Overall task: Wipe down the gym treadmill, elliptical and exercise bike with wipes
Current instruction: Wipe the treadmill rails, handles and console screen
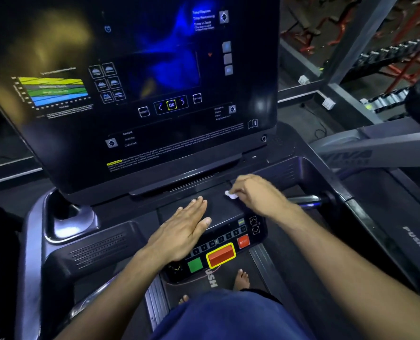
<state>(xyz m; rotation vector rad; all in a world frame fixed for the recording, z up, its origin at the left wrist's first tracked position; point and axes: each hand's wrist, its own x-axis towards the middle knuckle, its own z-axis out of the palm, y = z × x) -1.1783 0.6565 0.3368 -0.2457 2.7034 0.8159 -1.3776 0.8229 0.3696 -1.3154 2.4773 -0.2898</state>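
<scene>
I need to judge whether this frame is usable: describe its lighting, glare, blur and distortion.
Head view: the gym is dim; blue and yellowish reflections smear across the glossy treadmill console screen, whose small print is soft. Wide-angle bending curves the frame edges. The left hand lying flat on the control panel and the right hand pinching the white wipe are reasonably sharp; the background weight racks are blurred.

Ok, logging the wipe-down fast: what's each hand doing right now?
Left hand: open, flat on the treadmill console.
Right hand: pinching a small white wipe.
</scene>
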